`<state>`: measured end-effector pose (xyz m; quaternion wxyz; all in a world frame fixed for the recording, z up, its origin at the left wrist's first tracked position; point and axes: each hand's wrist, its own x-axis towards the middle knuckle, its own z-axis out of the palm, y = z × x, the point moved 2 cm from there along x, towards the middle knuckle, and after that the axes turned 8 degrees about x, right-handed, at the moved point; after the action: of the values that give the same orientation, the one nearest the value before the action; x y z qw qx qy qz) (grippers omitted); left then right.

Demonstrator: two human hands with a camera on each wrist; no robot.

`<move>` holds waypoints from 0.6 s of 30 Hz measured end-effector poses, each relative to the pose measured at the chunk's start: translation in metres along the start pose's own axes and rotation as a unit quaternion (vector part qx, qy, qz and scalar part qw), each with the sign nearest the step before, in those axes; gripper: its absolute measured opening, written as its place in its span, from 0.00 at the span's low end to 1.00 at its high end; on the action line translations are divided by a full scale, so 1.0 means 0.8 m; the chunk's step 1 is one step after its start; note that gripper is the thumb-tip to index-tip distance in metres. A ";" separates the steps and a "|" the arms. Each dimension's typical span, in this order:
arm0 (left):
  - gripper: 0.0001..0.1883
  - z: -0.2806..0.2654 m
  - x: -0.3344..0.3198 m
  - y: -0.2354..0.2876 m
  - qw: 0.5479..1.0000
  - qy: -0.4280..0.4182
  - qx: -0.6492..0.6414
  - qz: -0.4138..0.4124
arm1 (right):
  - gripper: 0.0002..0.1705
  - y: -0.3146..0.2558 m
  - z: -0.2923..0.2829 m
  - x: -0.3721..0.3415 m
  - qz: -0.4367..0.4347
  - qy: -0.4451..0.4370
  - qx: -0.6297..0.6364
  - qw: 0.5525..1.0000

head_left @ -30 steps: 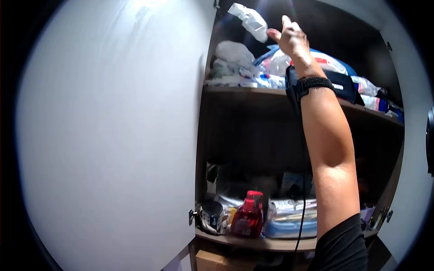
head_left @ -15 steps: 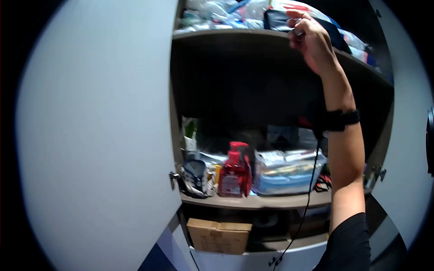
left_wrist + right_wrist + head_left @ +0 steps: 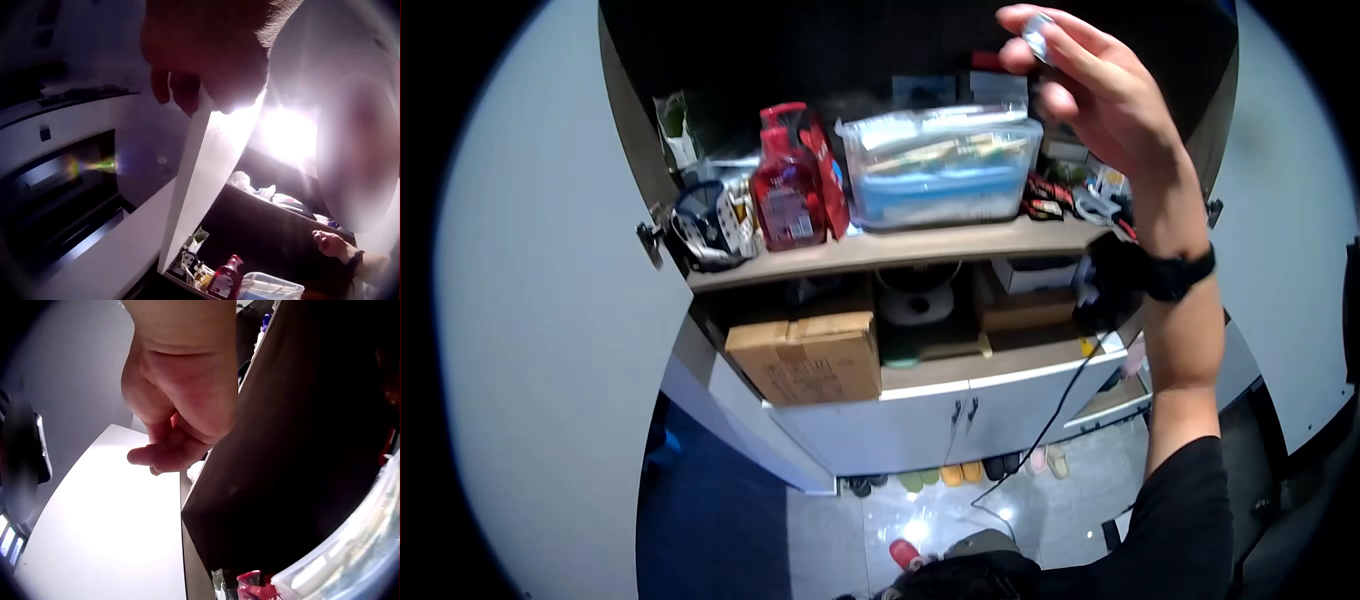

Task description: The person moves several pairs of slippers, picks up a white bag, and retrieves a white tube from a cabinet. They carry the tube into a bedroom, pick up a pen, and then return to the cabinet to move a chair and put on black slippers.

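Right hand (image 3: 1118, 95), lowered, fingers bent: we pinch one silvery piece (image 3: 1037, 38), so now below upper shelf (image 3: 250, 195). Left hand (image 3: 206, 56): curled on door (image 3: 206, 150).

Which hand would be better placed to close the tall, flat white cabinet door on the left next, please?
Probably the left hand: its bent fingers appear to grip the edge of that white door. The right hand is apart from it and pinches a small, shiny silvery object.
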<state>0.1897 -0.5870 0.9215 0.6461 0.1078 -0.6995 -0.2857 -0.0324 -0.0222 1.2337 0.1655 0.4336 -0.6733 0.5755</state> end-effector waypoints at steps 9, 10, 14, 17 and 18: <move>0.23 0.025 -0.082 0.154 0.996 0.005 -0.029 -0.088 | 0.11 -0.011 -0.103 -0.410 0.287 0.296 0.064 0.909; 0.22 0.028 -0.089 0.172 0.995 -0.032 -0.001 -0.095 | 0.11 -0.011 -0.119 -0.468 0.325 0.310 0.056 0.892; 0.18 0.050 -0.128 0.210 0.975 -0.206 0.062 0.055 | 0.13 -0.034 -0.138 -0.700 0.415 0.431 0.022 0.801; 0.21 0.099 -0.157 0.289 0.949 -0.296 -0.106 -0.004 | 0.16 -0.079 -0.189 -0.882 0.351 0.578 0.122 0.726; 0.23 0.110 -0.166 0.313 0.950 -0.306 -0.067 0.017 | 0.16 -0.097 -0.212 -0.929 0.301 0.622 0.155 0.707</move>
<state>0.1781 -0.2918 0.9447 0.4116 -0.0405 -0.8444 -0.3405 0.4038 0.4287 0.7941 0.2951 -0.2280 -0.4139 0.8305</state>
